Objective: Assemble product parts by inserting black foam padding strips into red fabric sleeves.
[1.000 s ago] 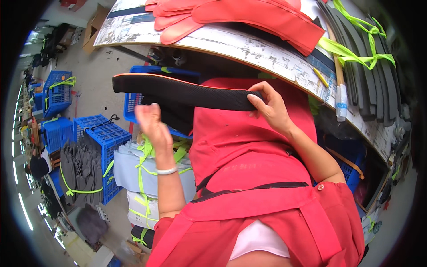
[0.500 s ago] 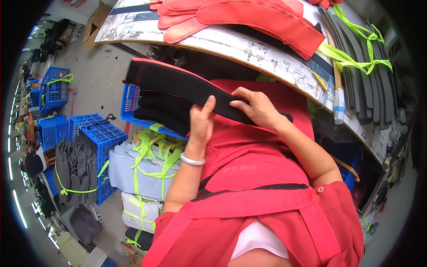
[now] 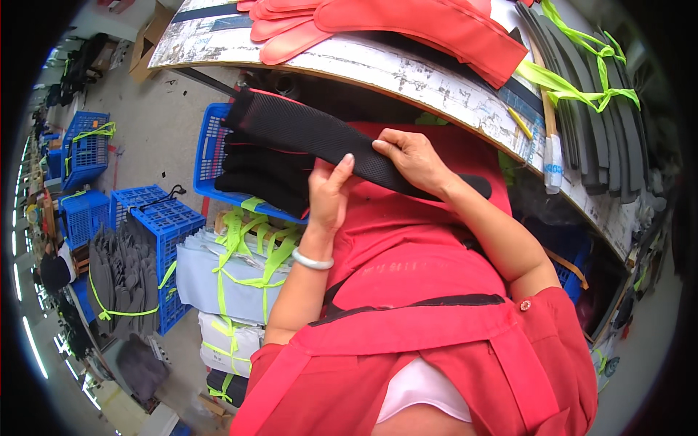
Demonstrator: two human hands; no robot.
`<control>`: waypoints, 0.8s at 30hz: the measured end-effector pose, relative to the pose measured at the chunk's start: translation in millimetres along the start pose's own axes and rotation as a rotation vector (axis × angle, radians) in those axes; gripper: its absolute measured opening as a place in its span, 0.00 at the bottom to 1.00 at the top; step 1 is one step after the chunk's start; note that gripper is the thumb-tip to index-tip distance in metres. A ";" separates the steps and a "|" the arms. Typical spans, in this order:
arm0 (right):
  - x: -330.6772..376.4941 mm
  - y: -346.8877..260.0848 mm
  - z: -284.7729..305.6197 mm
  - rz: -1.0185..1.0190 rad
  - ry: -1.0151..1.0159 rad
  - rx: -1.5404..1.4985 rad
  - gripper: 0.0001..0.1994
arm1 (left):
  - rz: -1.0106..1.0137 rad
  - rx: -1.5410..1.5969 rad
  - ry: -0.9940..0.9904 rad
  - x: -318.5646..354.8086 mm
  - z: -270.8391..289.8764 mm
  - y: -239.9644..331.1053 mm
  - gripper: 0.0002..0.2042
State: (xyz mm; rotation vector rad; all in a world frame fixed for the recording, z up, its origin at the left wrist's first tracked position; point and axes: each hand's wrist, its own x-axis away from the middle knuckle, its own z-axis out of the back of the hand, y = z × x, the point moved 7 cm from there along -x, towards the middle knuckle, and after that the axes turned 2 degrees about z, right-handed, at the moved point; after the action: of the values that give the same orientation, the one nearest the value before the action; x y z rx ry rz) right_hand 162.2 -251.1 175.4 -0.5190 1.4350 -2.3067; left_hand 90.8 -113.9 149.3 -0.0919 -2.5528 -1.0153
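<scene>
- The black mesh strip [image 3: 320, 134] is in front of your chest, over your red apron [image 3: 414, 240] and just below the desk [image 3: 407, 69] edge.
- Its long axis runs from upper left, above the blue crate [image 3: 211, 156], down to the right past your right wrist.
- Your right hand [image 3: 411, 156] is closed on the strip's upper edge near the middle, fingers curled over it.
- Your left hand [image 3: 327, 196] is mostly open, palm against the strip from below, fingertips touching its near edge just left of the right hand.
- The long free end lies to your left, so your left hand is nearer to it.
- Red fabric pieces [image 3: 407, 22] lie on the desk; tied bundles [image 3: 233, 269] sit on the floor to your left.
</scene>
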 end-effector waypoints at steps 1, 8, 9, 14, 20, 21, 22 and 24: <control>0.5 -2.6 1.8 -0.011 -0.030 -0.066 0.11 | 0.000 -0.058 -0.021 0.2 11.1 -0.3 0.14; -3.9 -9.2 -6.8 0.022 -0.046 -0.048 0.12 | -0.072 -0.234 0.021 1.9 4.5 2.4 0.12; -2.3 -4.3 -9.8 -0.024 -0.096 -0.081 0.11 | -0.045 -0.135 0.065 0.4 13.9 5.0 0.12; -5.8 -18.8 -15.5 0.109 0.054 -0.152 0.11 | -0.204 -0.253 0.060 0.9 10.4 4.0 0.11; -5.1 -7.7 -6.4 -0.047 -0.067 -0.022 0.12 | -0.069 -0.110 0.047 -1.8 21.4 20.5 0.12; -6.1 -16.5 -9.4 0.046 -0.032 -0.092 0.12 | -0.119 -0.174 0.080 -0.7 24.3 19.6 0.12; -8.0 -30.8 -13.6 0.191 0.052 -0.077 0.12 | -0.168 -0.239 0.113 0.8 24.2 16.4 0.13; -9.1 -40.1 -16.7 0.189 0.073 0.088 0.12 | -0.237 -0.241 0.111 4.3 14.6 8.5 0.13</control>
State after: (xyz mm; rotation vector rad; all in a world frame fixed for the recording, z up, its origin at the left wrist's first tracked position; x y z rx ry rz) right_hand 157.1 -217.3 203.7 -0.2646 1.3455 -2.2458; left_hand 83.7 -98.2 146.7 0.2011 -2.3710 -1.3750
